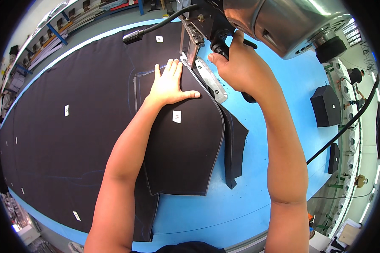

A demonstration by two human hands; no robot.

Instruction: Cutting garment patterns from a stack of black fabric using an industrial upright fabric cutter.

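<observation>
My left hand (169,84) lies flat on a stack of black fabric (183,147), fingers spread and pointing away from me. The stack has chalk-like outlines and a small white label (177,117). My right hand (242,63) is wrapped round the black handle (220,49) of a fabric cutting machine with a large metal motor (278,25). Its silver base plate (211,80) rests on the blue table beside the fabric's edge. The upright blade part stands just beyond my left fingertips. A narrow cut-off strip of black fabric (236,143) lies right of the stack.
A wide black fabric lay (71,143) with small labels covers the left of the blue table (190,219). Cut black stacks (326,106) stand at the right edge. A black cable (346,126) hangs at the right. A lamp on a bent arm (134,36) hangs over the fabric. People are far right.
</observation>
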